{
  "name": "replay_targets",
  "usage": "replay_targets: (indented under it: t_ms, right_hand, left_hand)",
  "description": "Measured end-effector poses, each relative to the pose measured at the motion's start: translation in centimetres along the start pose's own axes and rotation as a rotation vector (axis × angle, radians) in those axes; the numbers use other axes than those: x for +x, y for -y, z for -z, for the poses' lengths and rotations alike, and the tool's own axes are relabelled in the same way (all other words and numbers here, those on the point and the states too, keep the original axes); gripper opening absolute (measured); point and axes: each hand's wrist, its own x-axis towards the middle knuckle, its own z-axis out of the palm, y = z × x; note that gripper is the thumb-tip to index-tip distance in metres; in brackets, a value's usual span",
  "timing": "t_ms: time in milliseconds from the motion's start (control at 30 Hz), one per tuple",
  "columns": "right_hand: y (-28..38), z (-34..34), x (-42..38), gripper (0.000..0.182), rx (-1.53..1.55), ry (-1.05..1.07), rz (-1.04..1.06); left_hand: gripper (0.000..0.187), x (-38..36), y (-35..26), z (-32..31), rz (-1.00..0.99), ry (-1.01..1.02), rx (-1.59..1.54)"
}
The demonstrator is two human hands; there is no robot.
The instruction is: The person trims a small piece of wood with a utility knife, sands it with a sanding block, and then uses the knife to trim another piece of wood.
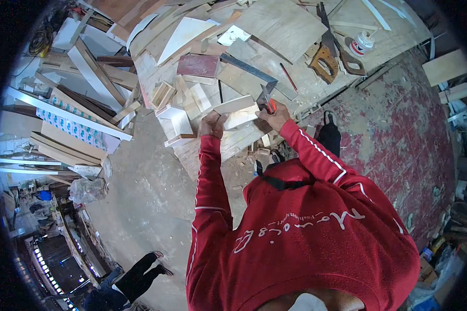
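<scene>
My left hand [211,124] is closed around the near end of a pale wooden piece [234,105], which lies over the edge of the workbench. At its other end is my right hand [276,117], closed on a red-handled tool [271,105] with a thin metal blade pointing away from me. Just beyond the tool lies a dark metal square [249,69]. Left of my left hand stands a small white-faced wooden box piece [177,120]. A dark red block [198,66] rests farther back among offcuts.
Two wooden-handled handsaws, one nearer [325,63] and one beside it [352,63], lie at the back right by a white tub [361,44]. A red pencil [288,76] is on the bench. Boards [83,119] are stacked at left. Another person's legs [140,274] show lower left.
</scene>
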Motion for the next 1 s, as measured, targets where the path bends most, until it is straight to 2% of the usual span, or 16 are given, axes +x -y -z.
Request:
replay_targets:
  t_ms: [67,100,133,167,200,267,333,400,467,533,633,733,800,867,967,1000]
  right_hand:
    - [0.5,0.1,0.1,0.036,0.005,0.008,0.032]
    - [1.0,0.1,0.2,0.037,0.012,0.014,0.063]
    - [1.4,0.1,0.3,0.037,0.013,0.017,0.062]
    - [1.9,0.2,0.6,0.036,-0.075,0.012,0.007]
    - [2.0,0.2,0.8,0.035,-0.164,0.008,-0.047]
    - [1.9,-0.1,1.2,0.032,-0.14,0.001,-0.062]
    - [2.1,-0.2,1.3,0.029,-0.119,-0.007,-0.076]
    - [2.6,-0.1,1.4,0.024,-0.172,-0.036,0.015]
    - [3.6,0.0,1.6,0.021,-0.084,-0.037,-0.005]
    - [3.7,0.0,2.1,0.019,0.005,-0.042,-0.027]
    - [4.7,0.4,3.3,0.015,0.06,-0.086,0.061]
    - [8.9,1.3,2.8,0.016,0.239,-0.034,-0.09]
    - [8.1,1.9,3.4,0.015,0.277,-0.01,-0.114]
    - [7.8,2.6,3.6,0.015,0.316,0.013,-0.139]
    - [8.0,3.1,3.7,0.013,0.363,-0.032,-0.152]
    - [7.7,3.1,3.8,0.012,0.377,-0.087,-0.122]
  left_hand:
    - [0.03,-0.1,0.5,0.0,-0.05,-0.088,0.191]
    - [0.03,-0.1,0.6,0.0,-0.051,-0.09,0.191]
    - [0.028,-0.2,0.7,-0.1,-0.108,-0.066,0.33]
    - [0.027,-0.2,0.8,-0.1,-0.165,-0.04,0.468]
    - [0.027,-0.2,0.8,-0.4,-0.166,-0.041,0.467]
    - [0.025,-0.5,0.7,-0.8,-0.23,-0.07,0.777]
    - [0.025,-0.3,1.0,-0.3,-0.224,-0.077,0.74]
    - [0.025,-0.2,0.8,-0.5,-0.218,-0.082,0.703]
    - [0.026,-0.6,-0.2,-2.2,-0.332,-0.091,0.927]
    - [0.024,-0.6,-0.9,-3.2,-0.313,-0.083,0.912]
    - [0.025,-0.9,-2.7,-7.1,-0.29,-0.069,0.885]
    - [0.029,0.2,-2.6,-7.1,-0.307,-0.079,0.878]
    - [0.031,0.5,-2.6,-7.3,-0.332,-0.087,0.883]
    - [0.027,-0.4,-3.2,-10.1,-0.274,-0.211,0.632]
    - [0.021,1.5,-1.5,-6.5,-0.158,-0.136,0.521]
    - [0.021,0.7,-1.6,-8.9,-0.16,-0.162,0.482]
